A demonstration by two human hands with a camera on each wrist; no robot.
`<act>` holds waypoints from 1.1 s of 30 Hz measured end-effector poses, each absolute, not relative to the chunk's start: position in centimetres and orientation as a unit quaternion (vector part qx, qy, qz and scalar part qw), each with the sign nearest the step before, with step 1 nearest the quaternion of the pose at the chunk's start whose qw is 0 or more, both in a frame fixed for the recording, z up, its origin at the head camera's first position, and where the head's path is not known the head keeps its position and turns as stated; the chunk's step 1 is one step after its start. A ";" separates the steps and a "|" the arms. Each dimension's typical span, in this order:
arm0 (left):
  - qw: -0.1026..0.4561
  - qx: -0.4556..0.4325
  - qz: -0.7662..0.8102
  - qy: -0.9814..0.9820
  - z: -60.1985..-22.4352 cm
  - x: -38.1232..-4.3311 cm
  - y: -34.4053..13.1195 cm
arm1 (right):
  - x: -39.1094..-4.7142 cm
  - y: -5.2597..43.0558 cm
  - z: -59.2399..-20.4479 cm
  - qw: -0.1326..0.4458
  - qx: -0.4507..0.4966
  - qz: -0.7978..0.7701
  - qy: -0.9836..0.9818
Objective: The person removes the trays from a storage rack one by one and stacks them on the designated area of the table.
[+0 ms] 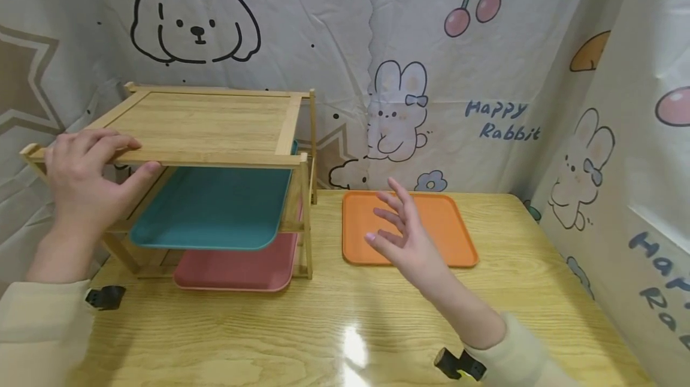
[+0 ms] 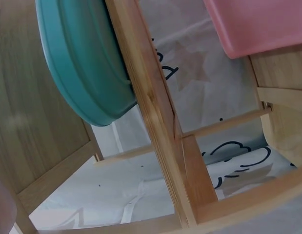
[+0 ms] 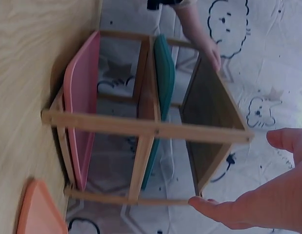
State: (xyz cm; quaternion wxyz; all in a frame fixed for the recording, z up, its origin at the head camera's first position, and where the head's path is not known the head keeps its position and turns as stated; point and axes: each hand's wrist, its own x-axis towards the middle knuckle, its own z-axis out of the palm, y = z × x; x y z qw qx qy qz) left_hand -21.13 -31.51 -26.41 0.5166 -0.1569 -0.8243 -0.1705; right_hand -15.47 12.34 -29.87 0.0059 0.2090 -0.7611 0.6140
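A wooden rack [image 1: 215, 126] with stacked tiers stands at the left of the table. My left hand [image 1: 88, 174] holds its front left top corner, fingers over the top board and thumb along the front rail. On the middle tier lies a teal tray [image 1: 215, 210], its front sticking out past the rack. Below it, a pink tray [image 1: 237, 267] juts out from the bottom tier. My right hand [image 1: 406, 237] is raised with fingers spread and nothing in it, overlapping the orange tray [image 1: 442, 228] in the head view. That orange tray lies flat on the table.
The wooden table [image 1: 259, 339] reaches back to a printed fabric curtain [image 1: 323, 33], which also hangs along both sides. The rack's right front post [image 1: 306, 219] stands to the left of the orange tray.
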 end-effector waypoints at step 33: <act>0.514 -0.151 -0.149 -0.831 -26.7 -21.2 -31.4 | -15.6 0.3 -32.9 -0.063 0.256 0.612 -0.745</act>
